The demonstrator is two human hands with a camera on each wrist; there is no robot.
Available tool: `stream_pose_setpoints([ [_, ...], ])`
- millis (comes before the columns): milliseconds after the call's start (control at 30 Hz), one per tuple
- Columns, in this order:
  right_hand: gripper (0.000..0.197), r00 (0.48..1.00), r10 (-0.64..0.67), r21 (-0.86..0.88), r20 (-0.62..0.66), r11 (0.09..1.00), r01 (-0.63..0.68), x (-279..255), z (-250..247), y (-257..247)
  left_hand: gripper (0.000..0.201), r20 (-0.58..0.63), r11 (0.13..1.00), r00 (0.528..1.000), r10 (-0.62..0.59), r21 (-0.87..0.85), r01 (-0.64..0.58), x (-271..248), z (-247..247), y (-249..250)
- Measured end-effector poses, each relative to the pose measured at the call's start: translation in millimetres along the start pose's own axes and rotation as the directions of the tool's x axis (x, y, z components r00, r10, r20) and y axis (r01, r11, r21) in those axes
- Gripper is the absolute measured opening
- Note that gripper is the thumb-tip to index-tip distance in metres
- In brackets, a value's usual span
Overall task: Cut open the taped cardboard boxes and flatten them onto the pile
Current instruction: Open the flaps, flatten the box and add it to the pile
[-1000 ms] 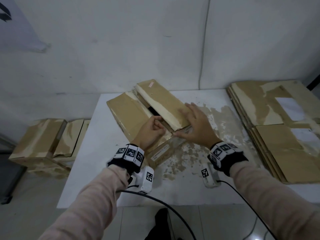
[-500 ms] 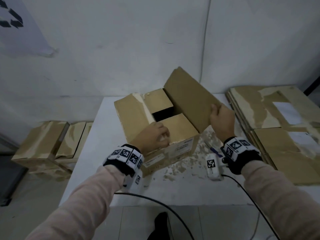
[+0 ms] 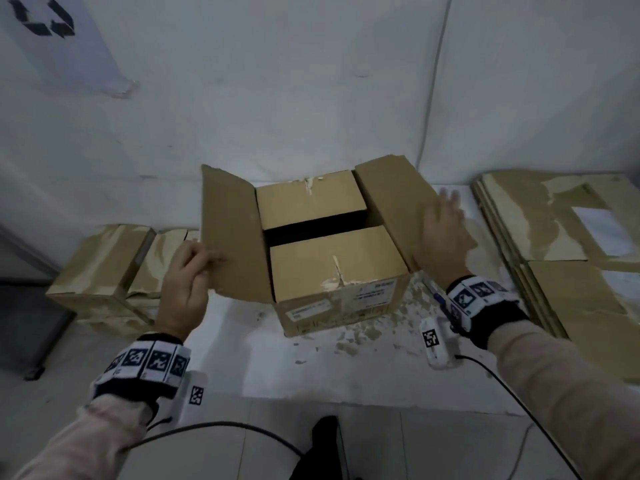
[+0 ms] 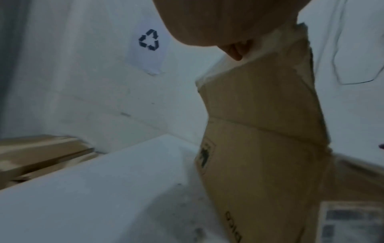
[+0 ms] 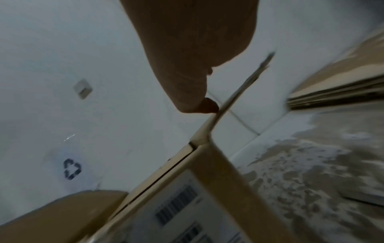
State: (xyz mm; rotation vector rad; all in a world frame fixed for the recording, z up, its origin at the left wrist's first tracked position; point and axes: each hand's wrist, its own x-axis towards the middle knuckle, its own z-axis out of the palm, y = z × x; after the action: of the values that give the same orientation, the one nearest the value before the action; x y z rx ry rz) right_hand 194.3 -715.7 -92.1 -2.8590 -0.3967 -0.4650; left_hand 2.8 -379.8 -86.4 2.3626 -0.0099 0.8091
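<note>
Both long flaps now stand open on the cardboard box (image 3: 332, 258).

A second ago the top was folded shut under your hands; half a second ago only the flap at 3 o'clock was up, and now the one at 9 o'clock is swung out too, so I judge the top seam cut and the collapse still to come. Your left hand (image 3: 185, 289) pinches the left flap (image 3: 232, 233) at its outer edge, fingers curled round it. Your right hand (image 3: 446, 237) lies flat on the right flap (image 3: 391, 199), fingers spread. The box sits mid-counter (image 3: 242, 344); its two short inner flaps lie level with a dark gap between, and nothing shows inside. The pile of flattened boxes (image 3: 568, 271) lies at 3 o'clock, and more taped boxes (image 3: 100, 271) wait at 9 o'clock.
</note>
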Motion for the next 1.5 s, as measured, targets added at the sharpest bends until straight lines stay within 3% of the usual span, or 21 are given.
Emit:
stream_pose_setpoints([
  [33,0.042,0.991,-0.128,-0.029,0.045,0.991,0.129,2.9,2.2,-15.6,0.038,0.033,0.998,0.998,-0.056,0.025,0.055,-6.3,-2.3,-10.2],
  [100,0.052,0.924,-0.218,0.050,0.314,0.976,0.213,6.0,7.9,-46.7,0.031,0.175,0.980,0.968,-0.180,0.120,0.161,-18.1,-1.8,-34.5],
  [133,0.056,0.873,-0.208,0.069,0.441,0.978,0.198,7.7,12.0,-59.8,0.029,0.270,0.960,0.930,-0.249,0.194,0.200,-23.6,0.6,-45.0],
  [200,0.061,0.802,-0.171,0.034,0.572,0.982,0.185,12.7,19.3,-80.8,0.032,0.408,0.926,0.851,-0.330,0.315,0.207,-31.2,7.8,-56.5],
  [267,0.062,0.767,-0.152,0.019,0.624,0.984,0.179,17.2,23.7,-90.9,0.028,0.384,0.916,0.848,-0.364,0.314,0.251,-29.6,15.6,-53.0],
  [333,0.060,0.771,-0.157,0.065,0.617,0.987,0.149,21.0,22.2,-92.5,0.024,0.277,0.917,0.885,-0.375,0.253,0.309,-20.1,21.5,-39.4],
  [400,0.051,0.817,-0.180,0.137,0.548,0.983,0.124,22.6,9.6,-91.5,0.025,0.202,0.916,0.901,-0.383,0.207,0.343,-6.6,26.9,-23.8],
  [533,0.030,0.906,-0.246,0.217,0.345,0.960,0.179,24.3,-35.3,-87.3,0.032,0.243,0.915,0.882,-0.404,0.122,0.385,18.3,38.5,1.9],
  [567,0.027,0.919,-0.261,0.257,0.297,0.948,0.186,23.5,-47.3,-85.3,0.035,0.265,0.905,0.866,-0.425,0.088,0.417,23.7,42.1,11.4],
  [633,0.038,0.927,-0.301,0.334,0.223,0.917,0.218,17.4,-71.4,-81.0,0.036,0.340,0.832,0.787,-0.514,-0.027,0.555,31.0,51.1,26.7],
  [733,0.056,0.917,-0.345,0.399,0.198,0.883,0.246,7.5,-101.1,-74.2,0.026,0.569,0.606,0.667,-0.482,-0.333,0.722,28.3,55.5,33.5],
  [767,0.056,0.915,-0.353,0.405,0.194,0.878,0.254,6.3,-108.0,-71.0,0.026,0.630,0.611,0.649,-0.426,-0.328,0.720,25.0,54.3,29.2],
  [800,0.054,0.916,-0.360,0.402,0.177,0.876,0.267,6.1,-115.6,-68.5,0.025,0.675,0.704,0.635,-0.376,-0.237,0.669,22.4,50.4,27.8],
  [867,0.046,0.920,-0.370,0.392,0.130,0.871,0.295,10.6,-127.9,-64.8,0.029,0.706,0.925,0.619,-0.344,0.143,0.351,14.8,49.3,17.9],
  [933,0.037,0.920,-0.374,0.409,0.118,0.863,0.298,19.3,-137.7,-65.7,0.049,0.683,0.941,0.672,-0.285,0.332,0.061,8.4,52.0,20.4],
  [1000,0.030,0.919,-0.368,0.438,0.139,0.855,0.276,32.2,-142.2,-72.1,0.046,0.644,0.957,0.743,-0.181,0.289,-0.017,5.5,58.5,24.4],
  [1067,0.027,0.923,-0.353,0.451,0.155,0.856,0.252,50.8,-135.6,-81.7,0.041,0.643,0.967,0.760,-0.094,0.240,-0.083,7.6,64.1,23.6],
  [1200,0.026,0.897,-0.372,0.322,0.239,0.902,0.288,87.4,-98.2,-105.2,0.034,0.702,0.983,0.708,-0.076,0.173,-0.065,22.5,62.0,18.1],
  [1267,0.029,0.838,-0.426,0.198,0.339,0.904,0.379,103.3,-67.8,-115.6,0.058,0.708,0.978,0.702,-0.073,0.190,-0.091,26.7,58.6,4.5],
  [1367,0.052,0.720,-0.490,0.019,0.492,0.832,0.554,122.2,-21.4,-130.1,0.082,0.647,0.964,0.759,-0.078,0.243,-0.108,37.4,52.1,-17.8],
  [1500,0.087,0.629,-0.510,-0.086,0.587,0.733,0.675,136.3,30.3,-154.4,0.101,0.679,0.970,0.709,-0.189,0.241,0.028,55.8,41.4,-44.5],
])
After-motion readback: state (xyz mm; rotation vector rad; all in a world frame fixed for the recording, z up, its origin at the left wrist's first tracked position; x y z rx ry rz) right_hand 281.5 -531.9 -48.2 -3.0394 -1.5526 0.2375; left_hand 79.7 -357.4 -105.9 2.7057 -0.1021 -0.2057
